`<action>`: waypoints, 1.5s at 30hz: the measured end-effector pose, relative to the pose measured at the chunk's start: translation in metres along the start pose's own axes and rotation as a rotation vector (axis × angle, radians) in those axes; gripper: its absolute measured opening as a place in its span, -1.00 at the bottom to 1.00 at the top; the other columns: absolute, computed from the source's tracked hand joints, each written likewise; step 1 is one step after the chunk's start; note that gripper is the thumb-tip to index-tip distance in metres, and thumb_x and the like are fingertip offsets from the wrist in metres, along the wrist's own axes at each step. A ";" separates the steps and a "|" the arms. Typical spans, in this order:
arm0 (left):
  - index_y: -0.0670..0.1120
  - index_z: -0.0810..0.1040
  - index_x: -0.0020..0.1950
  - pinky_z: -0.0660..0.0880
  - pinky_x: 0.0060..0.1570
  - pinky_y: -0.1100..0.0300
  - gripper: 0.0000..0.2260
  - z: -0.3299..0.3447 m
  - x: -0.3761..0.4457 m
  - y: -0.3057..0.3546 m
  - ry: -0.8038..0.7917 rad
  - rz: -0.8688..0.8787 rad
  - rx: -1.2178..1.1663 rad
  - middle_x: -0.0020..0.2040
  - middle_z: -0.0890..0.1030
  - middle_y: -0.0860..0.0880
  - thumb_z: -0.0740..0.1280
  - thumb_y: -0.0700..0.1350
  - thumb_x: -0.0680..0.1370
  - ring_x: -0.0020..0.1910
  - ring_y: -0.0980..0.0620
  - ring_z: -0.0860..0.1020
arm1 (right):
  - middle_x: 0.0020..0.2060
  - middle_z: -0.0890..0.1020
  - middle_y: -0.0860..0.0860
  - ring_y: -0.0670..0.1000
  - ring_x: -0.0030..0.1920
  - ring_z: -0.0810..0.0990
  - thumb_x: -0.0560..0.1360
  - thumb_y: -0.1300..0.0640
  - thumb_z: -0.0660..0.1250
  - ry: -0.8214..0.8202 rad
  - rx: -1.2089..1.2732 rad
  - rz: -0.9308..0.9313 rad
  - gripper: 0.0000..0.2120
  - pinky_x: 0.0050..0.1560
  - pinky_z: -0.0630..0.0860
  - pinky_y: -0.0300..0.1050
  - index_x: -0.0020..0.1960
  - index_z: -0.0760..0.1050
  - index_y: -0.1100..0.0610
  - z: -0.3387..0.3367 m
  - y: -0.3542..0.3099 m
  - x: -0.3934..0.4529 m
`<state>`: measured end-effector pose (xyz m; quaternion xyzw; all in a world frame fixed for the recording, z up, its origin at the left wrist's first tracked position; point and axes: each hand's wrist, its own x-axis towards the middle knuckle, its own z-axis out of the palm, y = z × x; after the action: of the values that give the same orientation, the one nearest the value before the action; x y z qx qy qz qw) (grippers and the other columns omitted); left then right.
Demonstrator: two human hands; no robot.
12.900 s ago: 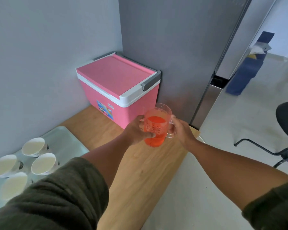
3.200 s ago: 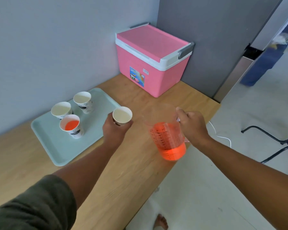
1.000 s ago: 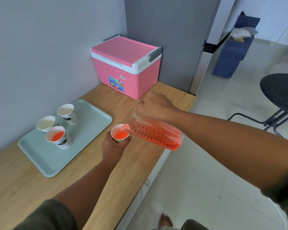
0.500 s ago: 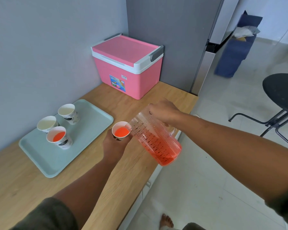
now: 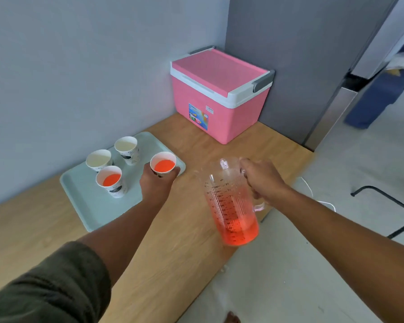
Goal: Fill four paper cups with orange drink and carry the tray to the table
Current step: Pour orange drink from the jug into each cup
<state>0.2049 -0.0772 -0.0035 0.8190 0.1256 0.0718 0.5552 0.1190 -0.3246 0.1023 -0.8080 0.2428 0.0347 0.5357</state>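
My left hand (image 5: 155,185) grips a paper cup (image 5: 163,165) with orange drink in it, held over the right corner of the pale green tray (image 5: 84,201). On the tray stand a second cup with orange drink (image 5: 111,181) and two empty cups (image 5: 99,159) (image 5: 126,147). My right hand (image 5: 262,179) holds the clear measuring jug (image 5: 232,206) upright by its handle, over the counter's front edge. Orange drink fills roughly the jug's lower third.
A pink cooler box (image 5: 218,93) with its lid closed stands in the back corner of the wooden counter (image 5: 173,241). A grey fridge side (image 5: 301,61) rises behind it. A white cable (image 5: 313,197), a dark chair base (image 5: 392,206) and pale floor lie to the right.
The jug has swung from its pouring tilt back to upright and moved away from the cup. My left hand has carried the filled cup left, over the tray's corner.
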 end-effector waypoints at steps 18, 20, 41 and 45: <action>-0.06 0.49 0.25 0.50 0.04 0.04 -0.38 -0.013 0.049 -0.031 0.209 -0.152 0.025 0.09 0.63 -0.04 0.58 0.19 0.31 0.05 -0.09 0.59 | -0.48 0.45 0.04 0.05 -0.40 0.45 0.59 -0.23 0.19 0.106 -0.022 -0.198 -0.37 -0.27 0.47 0.06 -0.31 0.47 0.33 0.026 -0.014 0.023; -0.05 0.48 0.24 0.51 0.05 0.03 -0.40 -0.014 0.050 -0.032 0.203 -0.135 0.032 0.09 0.62 -0.02 0.58 0.18 0.33 0.04 -0.07 0.58 | -0.50 0.43 0.02 0.04 -0.41 0.43 0.61 -0.21 0.20 0.108 -0.015 -0.202 -0.37 -0.28 0.46 0.05 -0.34 0.46 0.31 0.030 -0.015 0.022; -0.07 0.57 0.17 0.61 0.12 -0.10 -0.78 -0.192 0.001 -0.104 0.235 -0.139 0.075 0.02 0.70 0.00 0.41 -0.13 0.54 -0.05 -0.04 0.67 | -0.51 0.46 0.08 0.14 -0.39 0.48 0.67 -0.15 0.18 0.114 -0.132 -0.257 -0.36 -0.27 0.43 -0.01 -0.48 0.43 0.18 0.056 -0.020 0.010; -0.15 0.46 0.34 0.50 0.13 0.09 -0.53 -0.223 0.067 -0.107 0.141 -0.145 0.242 0.20 0.61 -0.07 0.51 -0.12 0.49 0.17 -0.07 0.61 | -0.54 0.43 0.04 0.14 -0.40 0.47 0.64 -0.18 0.18 0.136 -0.132 -0.208 -0.32 -0.23 0.51 0.09 -0.60 0.41 0.07 0.063 -0.017 0.004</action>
<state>0.1983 0.1779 -0.0210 0.8615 0.2311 0.0733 0.4462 0.1429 -0.2650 0.0891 -0.8629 0.1906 -0.0602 0.4641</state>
